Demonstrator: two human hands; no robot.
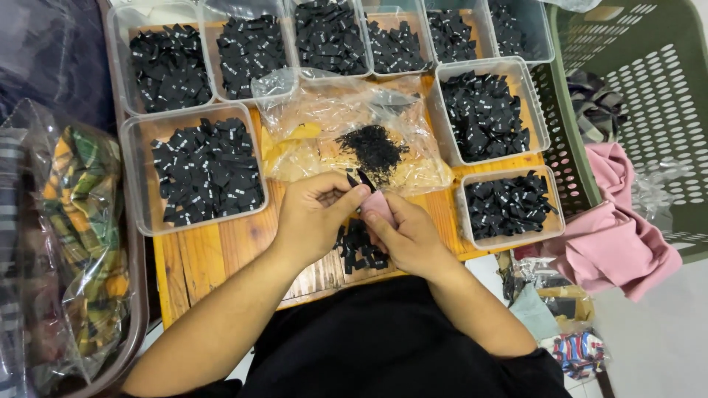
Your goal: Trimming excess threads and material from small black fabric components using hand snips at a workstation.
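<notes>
Together, two hands, left hand (313,214), right hand (409,236), grip closed on one pink cloth (377,203), nine tubs (140,184)

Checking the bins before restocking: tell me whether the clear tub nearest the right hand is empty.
No: the clear tub beside the right hand holds black fabric labels.

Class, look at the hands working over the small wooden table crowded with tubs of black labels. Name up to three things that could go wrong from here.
1. The left hand and right hand pinch a small black label against a pink piece; it might slip into the loose pile of labels below.
2. The plastic bag of black fasteners lies open and could spill.
3. The tub at the table edge could be knocked off.
</notes>
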